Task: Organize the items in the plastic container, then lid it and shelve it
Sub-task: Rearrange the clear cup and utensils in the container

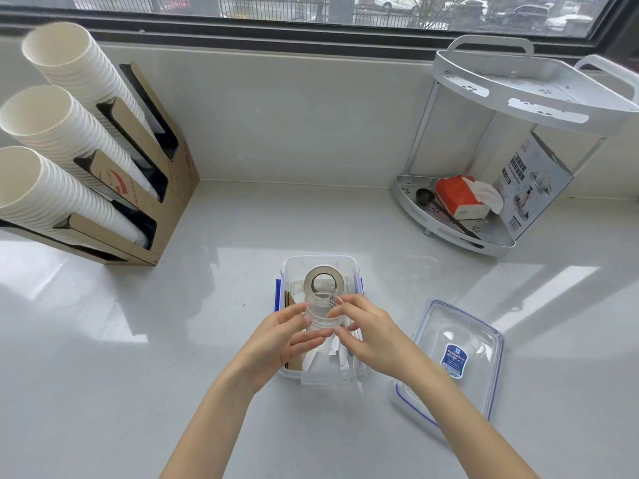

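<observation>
A clear plastic container with blue side clips stands on the white counter in front of me. Inside it a roll of tape stands on edge at the far end, with white paper packets and a piece of brown cardboard along the left wall. A small clear jar is held upright over the container, open mouth up. My left hand grips it from the left and my right hand from the right. The clear lid, with blue seal and sticker, lies upside down to the right.
A white two-tier corner shelf stands at the back right; its lower tier holds a red tissue pack, a black spoon and a printed box. A cardboard dispenser with three stacks of white paper cups is at the left. A window runs along the back.
</observation>
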A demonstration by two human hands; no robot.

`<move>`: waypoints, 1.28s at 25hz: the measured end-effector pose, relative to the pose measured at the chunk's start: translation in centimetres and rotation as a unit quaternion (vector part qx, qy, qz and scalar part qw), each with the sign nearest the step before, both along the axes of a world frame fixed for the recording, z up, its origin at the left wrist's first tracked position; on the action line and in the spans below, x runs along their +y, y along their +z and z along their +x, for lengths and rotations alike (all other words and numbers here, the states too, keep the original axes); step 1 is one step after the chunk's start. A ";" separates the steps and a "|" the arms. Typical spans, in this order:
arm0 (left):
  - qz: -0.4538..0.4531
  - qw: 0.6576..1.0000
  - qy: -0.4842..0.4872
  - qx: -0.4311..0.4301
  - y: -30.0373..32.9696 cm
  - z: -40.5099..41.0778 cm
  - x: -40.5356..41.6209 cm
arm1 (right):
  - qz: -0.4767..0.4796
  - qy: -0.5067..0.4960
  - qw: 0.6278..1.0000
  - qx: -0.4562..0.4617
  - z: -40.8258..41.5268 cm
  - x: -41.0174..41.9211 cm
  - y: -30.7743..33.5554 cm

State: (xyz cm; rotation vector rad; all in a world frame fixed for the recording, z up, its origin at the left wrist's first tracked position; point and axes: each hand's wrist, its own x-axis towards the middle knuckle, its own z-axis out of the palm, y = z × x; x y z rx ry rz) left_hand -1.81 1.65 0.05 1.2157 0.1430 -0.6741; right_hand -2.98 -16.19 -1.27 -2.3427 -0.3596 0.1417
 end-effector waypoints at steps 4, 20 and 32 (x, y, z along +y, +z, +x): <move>0.012 0.999 -0.012 -0.037 -0.2 -0.1 0.1 | -0.005 0.008 1.000 -0.007 0.2 0.2 -0.1; 0.279 0.939 0.047 -0.197 -1.3 0.0 -0.4 | 0.019 0.039 0.998 0.036 1.8 0.8 0.5; 0.287 0.933 0.144 -0.165 -0.9 1.5 1.6 | -0.273 -0.096 0.957 0.025 9.2 2.3 -0.1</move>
